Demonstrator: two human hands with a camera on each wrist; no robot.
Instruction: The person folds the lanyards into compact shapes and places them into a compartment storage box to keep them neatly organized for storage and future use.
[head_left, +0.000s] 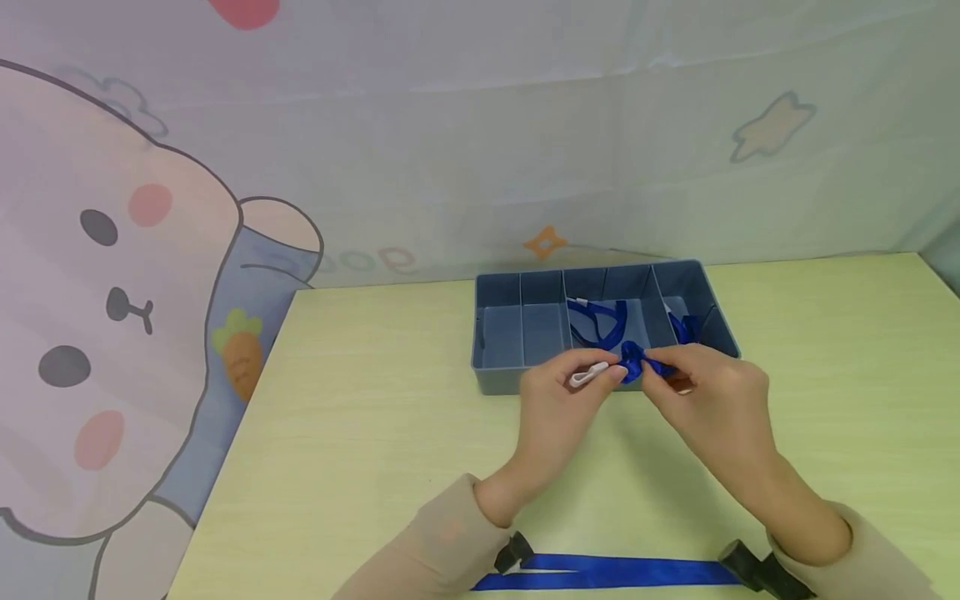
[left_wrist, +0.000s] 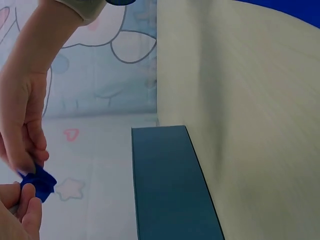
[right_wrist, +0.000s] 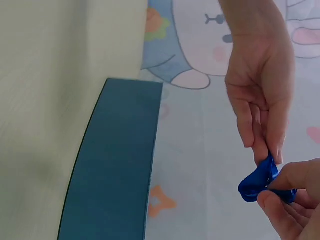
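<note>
A folded bunch of shiny blue ribbon (head_left: 632, 358) is pinched between both hands, just in front of the box. My left hand (head_left: 558, 408) grips its left side between thumb and forefinger, and a small white loop (head_left: 587, 375) sticks out of that hold. From the right, my right hand (head_left: 716, 408) pinches the other end of the ribbon. In the right wrist view, the blue ribbon (right_wrist: 257, 182) makes a puffy loop between the fingertips of the two hands. Fingers hide part of it in the left wrist view.
Behind the hands stands a grey-blue divided box (head_left: 498, 381). Blue cords (head_left: 600, 325) lie in a middle compartment, and more blue ribbon (head_left: 684, 327) in the right one. Along the table's front edge runs a long blue strap (head_left: 637, 572). A printed cloth (head_left: 465, 167) hangs behind.
</note>
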